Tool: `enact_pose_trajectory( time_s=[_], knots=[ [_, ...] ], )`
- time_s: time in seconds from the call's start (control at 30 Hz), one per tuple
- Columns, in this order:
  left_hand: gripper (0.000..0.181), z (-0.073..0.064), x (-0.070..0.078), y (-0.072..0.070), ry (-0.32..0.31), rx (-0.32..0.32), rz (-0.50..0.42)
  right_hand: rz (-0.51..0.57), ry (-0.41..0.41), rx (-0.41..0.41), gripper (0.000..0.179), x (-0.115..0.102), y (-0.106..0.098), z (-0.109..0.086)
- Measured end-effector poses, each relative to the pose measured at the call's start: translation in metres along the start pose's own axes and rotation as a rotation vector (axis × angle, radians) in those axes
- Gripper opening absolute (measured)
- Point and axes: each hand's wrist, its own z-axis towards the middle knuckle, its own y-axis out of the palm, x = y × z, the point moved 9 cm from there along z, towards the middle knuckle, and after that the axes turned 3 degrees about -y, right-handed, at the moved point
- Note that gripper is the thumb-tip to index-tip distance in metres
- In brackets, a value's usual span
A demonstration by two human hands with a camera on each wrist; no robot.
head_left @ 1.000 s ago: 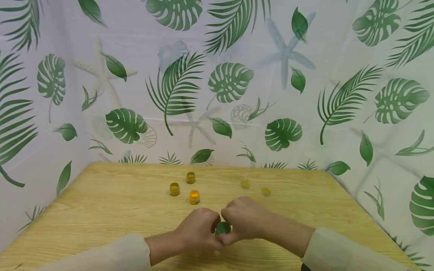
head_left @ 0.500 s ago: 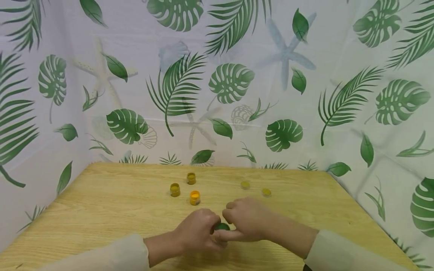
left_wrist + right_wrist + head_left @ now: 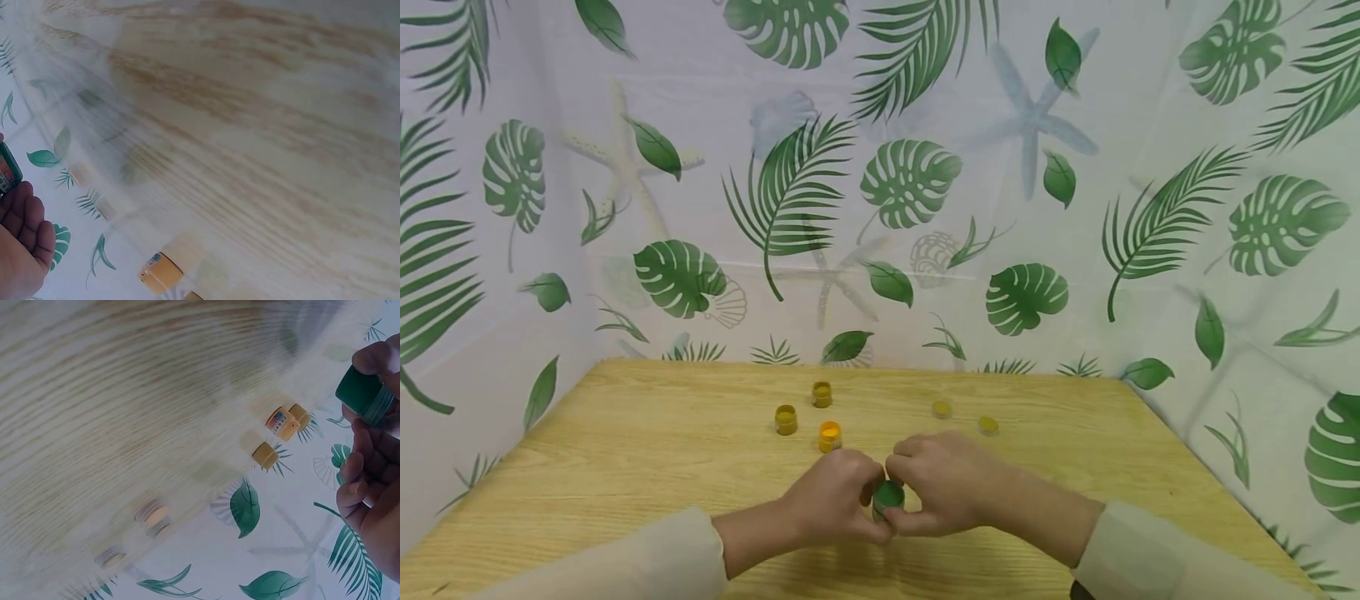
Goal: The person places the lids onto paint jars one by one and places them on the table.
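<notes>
A small green paint jar [image 3: 889, 494] is held between both hands near the front of the table. My left hand [image 3: 835, 500] grips it from the left, its curled fingers partly hiding the side. From the right, my right hand [image 3: 951, 483] pinches it, with the thumb at the front edge. In the right wrist view, the green jar [image 3: 359, 389] shows a clear ribbed part at one end, close to the fingers. The left wrist view catches only a piece of the labelled jar [image 3: 9, 169] above the curled fingers.
Beyond the hands stand a yellow paint jar [image 3: 786, 420], another yellow jar [image 3: 822, 394] and an orange-yellow one [image 3: 831, 437]. To the right lie two yellow-tinted lids, a farther lid [image 3: 942, 409] and a nearer lid [image 3: 988, 426]. A leaf-printed cloth [image 3: 895, 183] backs the wooden table [image 3: 647, 450].
My right thumb crosses over the front of the green jar half a second ago, then draws back to the right, showing more of its top. The other jars stay put.
</notes>
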Motion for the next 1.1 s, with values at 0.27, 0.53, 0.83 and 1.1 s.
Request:
enact_pose_trajectory(
  time_s=[0.27,0.53,0.83,1.1],
  knots=[
    [0.017,0.0,-0.001,0.003,-0.034,-0.008,0.054,0.003,0.065,-0.016,0.029,0.003,0.008,0.002],
    [0.027,-0.001,0.004,0.003,-0.012,0.023,0.098,0.003,0.087,0.025,0.039,0.002,0.01,0.004],
    [0.028,0.0,0.006,0.001,-0.009,0.047,0.104,-0.028,0.122,0.066,0.052,0.002,0.009,0.003],
    [0.022,-0.001,0.0,0.003,0.034,-0.058,0.006,-0.043,-0.033,0.09,0.042,-0.001,0.001,-0.005]
  ],
)
